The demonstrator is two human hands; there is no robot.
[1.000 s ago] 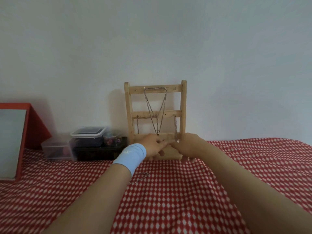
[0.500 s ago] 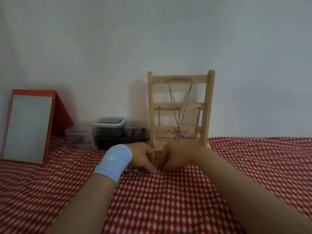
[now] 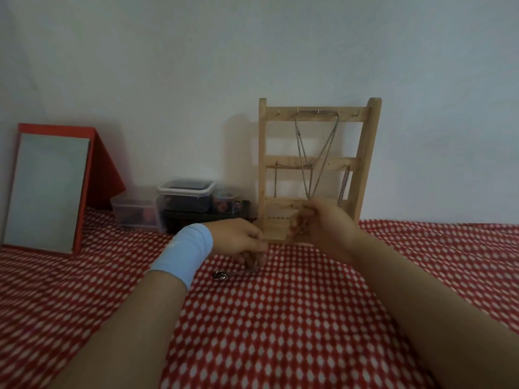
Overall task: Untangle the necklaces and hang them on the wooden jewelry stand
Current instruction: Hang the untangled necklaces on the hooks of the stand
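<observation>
A wooden jewelry stand (image 3: 365, 153) leans against the wall. A long silver necklace (image 3: 302, 141) hangs from its top rail, and a second chain (image 3: 344, 186) hangs from the middle rail. A loose necklace with a round silver pendant (image 3: 220, 275) lies on the red checked cloth. My left hand (image 3: 238, 240), with a blue wristband, pinches this necklace's chain just right of the pendant. My right hand (image 3: 325, 223) is raised in front of the stand's bottom rail, fingers curled on what looks like the same chain; it is blurred there.
Clear plastic boxes (image 3: 185, 200) and a small patterned jar (image 3: 224, 202) stand left of the stand by the wall. A red-framed mirror (image 3: 47, 186) leans at the far left. The red checked cloth (image 3: 280, 318) covers the whole surface.
Both hands dropped from the stand's lower rail to the cloth and met over the loose necklace. Now my right hand has lifted back toward the stand while the left stays low.
</observation>
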